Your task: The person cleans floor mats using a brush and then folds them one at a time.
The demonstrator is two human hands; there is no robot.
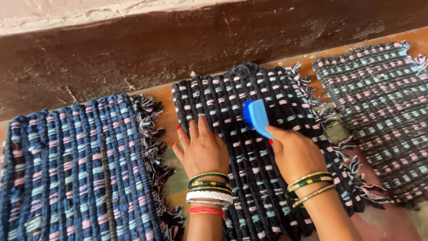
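Red polish is seen on the nails of the left hand (203, 149) and right hand (295, 154). Green and gold bangles, a wide white bangle and a red thread are worn at the left wrist. Gold and green bangles are worn at the right wrist. No sleeves are shown.

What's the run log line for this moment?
left hand: flat on dark woven mat | right hand: holding blue brush on mat

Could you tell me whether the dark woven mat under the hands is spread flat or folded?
Spread flat: the dark woven rag mat lies open on the floor.
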